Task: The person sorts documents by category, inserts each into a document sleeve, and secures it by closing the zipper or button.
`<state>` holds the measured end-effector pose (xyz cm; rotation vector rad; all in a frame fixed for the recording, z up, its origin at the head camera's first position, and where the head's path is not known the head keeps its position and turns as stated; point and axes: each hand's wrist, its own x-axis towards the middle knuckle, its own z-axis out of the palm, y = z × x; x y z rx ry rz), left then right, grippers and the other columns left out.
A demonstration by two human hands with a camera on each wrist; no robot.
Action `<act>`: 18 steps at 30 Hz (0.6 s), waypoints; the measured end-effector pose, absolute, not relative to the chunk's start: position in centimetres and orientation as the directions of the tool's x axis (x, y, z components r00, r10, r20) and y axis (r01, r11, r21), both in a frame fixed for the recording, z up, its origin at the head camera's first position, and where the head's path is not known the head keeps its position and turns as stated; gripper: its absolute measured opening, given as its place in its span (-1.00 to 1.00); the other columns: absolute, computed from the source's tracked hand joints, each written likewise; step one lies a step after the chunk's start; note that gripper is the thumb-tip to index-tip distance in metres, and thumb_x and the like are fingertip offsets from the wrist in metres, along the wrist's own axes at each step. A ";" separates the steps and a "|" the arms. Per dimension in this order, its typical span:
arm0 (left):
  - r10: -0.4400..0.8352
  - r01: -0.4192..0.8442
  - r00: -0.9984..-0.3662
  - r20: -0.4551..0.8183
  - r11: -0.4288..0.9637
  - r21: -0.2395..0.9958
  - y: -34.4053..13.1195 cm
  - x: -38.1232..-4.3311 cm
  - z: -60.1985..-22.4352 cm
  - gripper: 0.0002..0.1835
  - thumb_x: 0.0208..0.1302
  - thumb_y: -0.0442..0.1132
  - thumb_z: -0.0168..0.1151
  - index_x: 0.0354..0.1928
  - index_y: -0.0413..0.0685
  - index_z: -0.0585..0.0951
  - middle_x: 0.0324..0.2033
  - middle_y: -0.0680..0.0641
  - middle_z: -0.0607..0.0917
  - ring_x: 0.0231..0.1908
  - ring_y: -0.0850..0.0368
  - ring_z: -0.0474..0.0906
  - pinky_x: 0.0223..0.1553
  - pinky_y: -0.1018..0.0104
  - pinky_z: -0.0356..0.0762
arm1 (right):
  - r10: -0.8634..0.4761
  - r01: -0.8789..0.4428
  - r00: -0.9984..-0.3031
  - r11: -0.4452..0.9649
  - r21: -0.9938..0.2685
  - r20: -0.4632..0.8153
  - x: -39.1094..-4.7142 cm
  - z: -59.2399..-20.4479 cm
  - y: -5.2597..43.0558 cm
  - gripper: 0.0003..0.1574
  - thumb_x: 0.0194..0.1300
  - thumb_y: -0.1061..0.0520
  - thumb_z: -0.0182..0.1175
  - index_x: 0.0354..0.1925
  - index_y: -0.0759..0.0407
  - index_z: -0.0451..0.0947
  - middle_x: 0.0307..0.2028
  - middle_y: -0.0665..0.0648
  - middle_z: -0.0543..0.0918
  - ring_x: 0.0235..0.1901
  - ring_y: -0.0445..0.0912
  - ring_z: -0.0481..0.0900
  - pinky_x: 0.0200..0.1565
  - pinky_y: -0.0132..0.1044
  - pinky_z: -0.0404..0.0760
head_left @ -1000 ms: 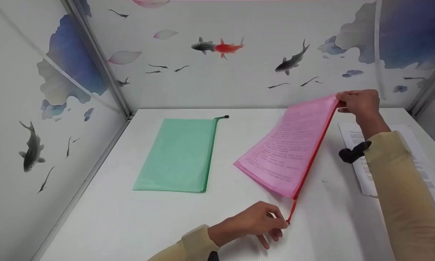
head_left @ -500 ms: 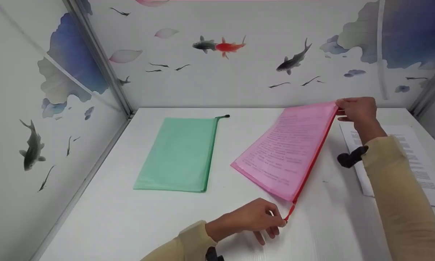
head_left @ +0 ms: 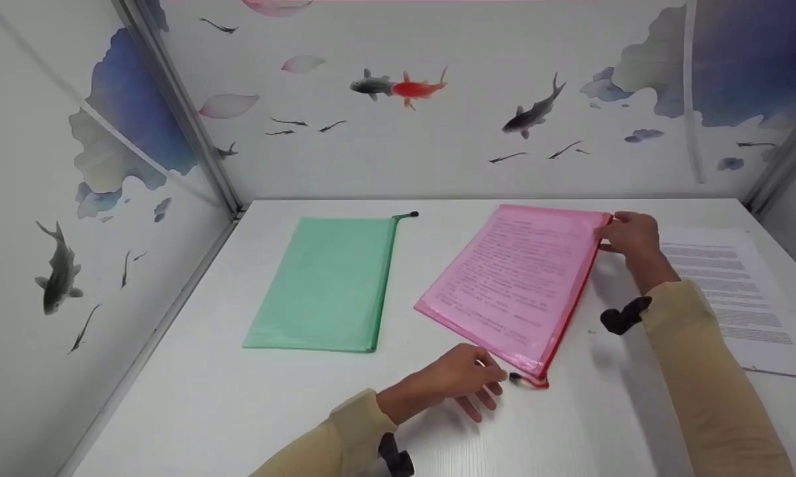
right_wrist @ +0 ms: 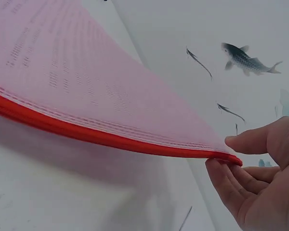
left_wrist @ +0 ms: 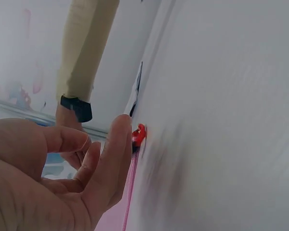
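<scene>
A pink zip document pouch (head_left: 510, 285) with printed sheets showing through lies at the right of the middle, its red zipper edge facing right. My right hand (head_left: 633, 238) pinches its far right corner; in the right wrist view, the thumb is above the red zipper (right_wrist: 111, 139) and the fingers are beneath, with that edge raised off the table. Just left of the black-tipped red zipper pull (head_left: 531, 381) at the near corner is my left hand (head_left: 457, 377), its fingers loosely bent around nothing. In the left wrist view, the red pull (left_wrist: 139, 134) shows beyond the fingertips.
A green zip pouch (head_left: 325, 285) lies flat on the white table (head_left: 192, 397), left of the pink one. Printed paper sheets (head_left: 736, 285) lie at the right, partly behind the right sleeve. Walls printed with fish (head_left: 533, 116) stand behind and at the left.
My right hand has lowered the pouch's far corner toward the table, moving nearer. My left hand has let go of the zipper pull, which now lies folded at the near corner.
</scene>
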<state>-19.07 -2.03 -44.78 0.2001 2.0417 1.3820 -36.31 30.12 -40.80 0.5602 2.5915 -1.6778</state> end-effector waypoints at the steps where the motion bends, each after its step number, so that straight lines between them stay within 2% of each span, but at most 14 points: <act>1: 0.459 -0.227 -0.780 -0.426 0.428 0.875 -2.1 -19.2 -44.9 -0.84 0.41 -0.14 0.21 -0.25 -0.08 0.60 -0.39 -0.05 0.73 -0.47 0.13 0.70 -0.55 0.26 0.70 | 0.282 0.295 -0.939 0.375 -0.879 -0.195 -36.2 -41.1 30.3 -0.07 0.41 0.15 0.08 0.57 0.30 -0.10 0.48 0.36 0.24 0.12 -0.09 0.60 0.17 -0.29 0.64; 3: 0.440 -0.222 -0.797 -0.414 0.424 0.878 -2.4 -19.6 -45.0 -0.84 0.41 -0.15 0.20 -0.24 -0.10 0.60 -0.39 -0.06 0.73 -0.47 0.12 0.71 -0.53 0.23 0.72 | 0.256 0.280 -0.948 0.393 -0.876 -0.189 -35.9 -41.8 30.6 -0.08 0.43 0.14 0.05 0.57 0.29 -0.12 0.51 0.34 0.20 0.26 -0.02 0.52 0.13 -0.40 0.63; 8: 0.355 -0.201 -0.854 -0.380 0.449 0.871 -3.6 -20.7 -44.7 -0.84 0.43 -0.16 0.17 -0.18 -0.12 0.58 -0.34 -0.08 0.71 -0.42 0.10 0.71 -0.44 0.22 0.74 | 0.184 0.223 -0.971 0.448 -0.866 -0.155 -34.6 -42.8 31.6 -0.12 0.50 0.06 0.03 0.57 0.31 -0.11 0.52 0.34 0.17 0.42 0.11 0.35 0.26 -0.36 0.55; 9: 0.334 -0.199 -0.865 -0.374 0.456 0.867 -4.0 -21.0 -44.6 -0.84 0.44 -0.16 0.16 -0.16 -0.11 0.58 -0.33 -0.08 0.70 -0.40 0.10 0.71 -0.43 0.24 0.74 | 0.170 0.207 -0.975 0.471 -0.858 -0.142 -34.3 -43.0 31.8 -0.13 0.51 0.03 0.03 0.56 0.32 -0.07 0.51 0.35 0.20 0.40 0.12 0.38 0.28 -0.33 0.54; 13: 0.237 -0.199 -0.908 -0.346 0.484 0.852 -5.7 -22.6 -44.4 -0.81 0.45 -0.15 0.14 -0.09 -0.13 0.58 -0.28 -0.08 0.69 -0.34 0.10 0.69 -0.41 0.28 0.74 | 0.128 0.142 -0.988 0.586 -0.798 -0.081 -32.9 -43.3 32.9 -0.21 0.52 -0.05 0.00 0.50 0.34 0.12 0.44 0.42 0.30 0.35 0.24 0.39 0.08 -0.43 0.57; 15: 0.184 -0.195 -0.928 -0.323 0.498 0.845 -6.7 -23.5 -44.4 -0.79 0.45 -0.16 0.14 -0.04 -0.14 0.58 -0.25 -0.10 0.69 -0.30 0.08 0.68 -0.40 0.29 0.74 | 0.105 0.108 -0.993 0.633 -0.767 -0.052 -32.3 -43.4 33.5 -0.23 0.52 -0.08 -0.02 0.48 0.36 0.18 0.42 0.46 0.31 0.36 0.30 0.36 0.10 -0.30 0.55; 18: 0.126 -0.174 -0.952 -0.277 0.520 0.836 -8.2 -24.6 -44.4 -0.73 0.45 -0.18 0.13 0.06 -0.16 0.56 -0.19 -0.16 0.70 -0.27 0.04 0.67 -0.40 0.31 0.72 | 0.094 0.088 -0.995 0.687 -0.721 -0.032 -31.3 -43.3 34.6 -0.22 0.53 -0.12 -0.03 0.47 0.35 0.18 0.41 0.48 0.31 0.39 0.36 0.28 0.25 0.07 0.50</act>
